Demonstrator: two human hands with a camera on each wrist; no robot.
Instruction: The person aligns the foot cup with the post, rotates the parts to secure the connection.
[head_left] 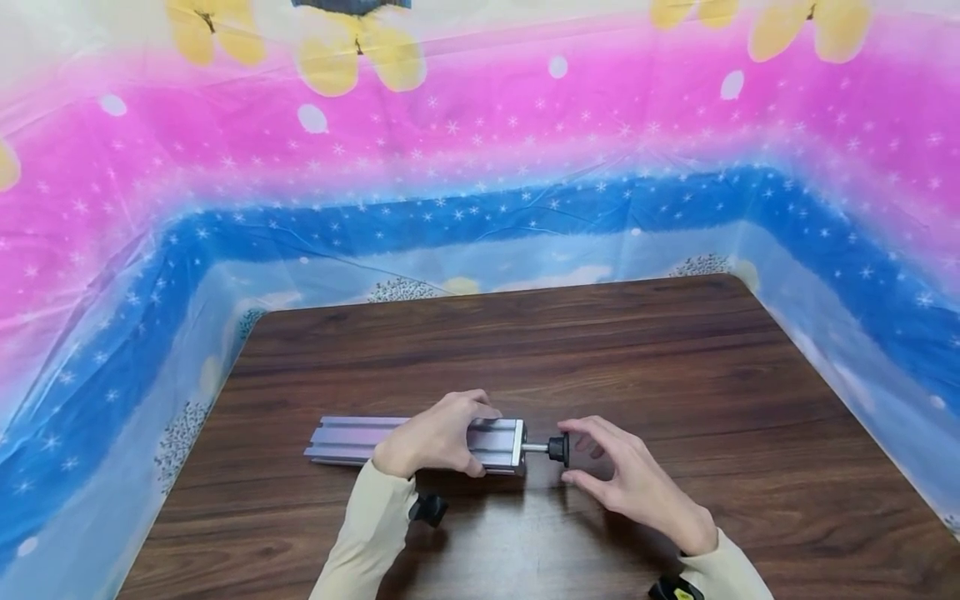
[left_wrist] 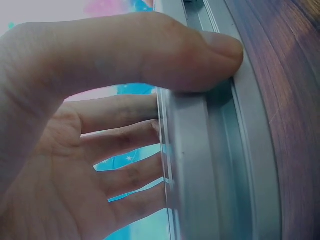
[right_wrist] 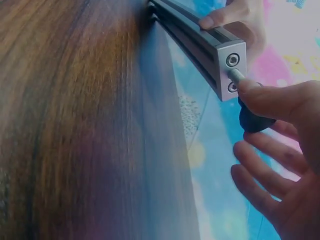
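A silver aluminium profile (head_left: pixel 345 440) lies lengthwise on the wooden table (head_left: pixel 600 350). My left hand (head_left: pixel 480 437) grips it near its right end, thumb on the near side and fingers over the far side; up close, the thumb of that left hand (left_wrist: pixel 190 100) presses the grooved profile (left_wrist: pixel 215 165). A black knob (head_left: pixel 558 449) on a short metal shaft sticks out of the profile's right end face. My right hand (head_left: pixel 567 452) curls round the knob. In the right wrist view the right hand (right_wrist: pixel 250 120) has its thumb on the knob (right_wrist: pixel 255 122) beside the profile (right_wrist: pixel 200 45).
A small black object (head_left: pixel 429 507) sits by my left sleeve, and another black and yellow one (head_left: pixel 675 590) is at the bottom edge by my right sleeve. A pink and blue starred plastic sheet (head_left: pixel 480 208) walls in the table on three sides.
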